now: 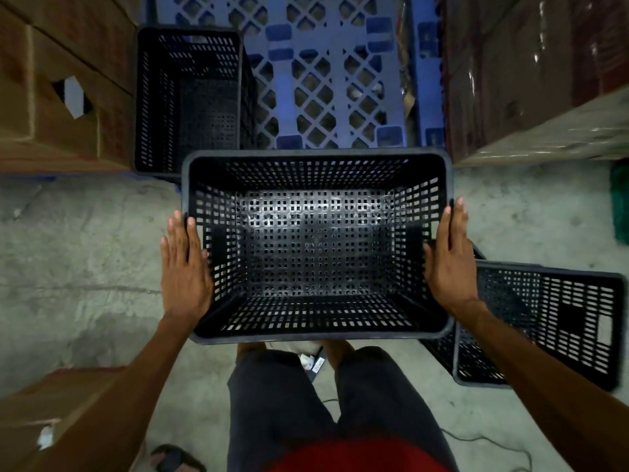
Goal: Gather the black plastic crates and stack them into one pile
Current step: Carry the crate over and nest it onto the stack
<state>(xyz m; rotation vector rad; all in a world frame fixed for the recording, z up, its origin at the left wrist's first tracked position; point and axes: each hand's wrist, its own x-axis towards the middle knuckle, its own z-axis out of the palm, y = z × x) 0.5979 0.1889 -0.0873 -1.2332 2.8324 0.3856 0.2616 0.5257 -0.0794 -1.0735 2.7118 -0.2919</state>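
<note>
Crate (316, 243) is squeezed before the blue pallet (333, 80) between left grip (185, 267) and right grip (449, 257), fingers straight; it should be lowered level into the pallet's crate (190, 97).

Both arms reach forward, left grip (183, 267) and right grip (451, 257) flat, fingers straight, palms facing inward.

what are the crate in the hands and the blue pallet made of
Held crate: probably black moulded plastic, slightly glossy; its perforated floor catches the light. Blue pallet: also seems moulded plastic, matt, with a cast lattice of openings.
</note>
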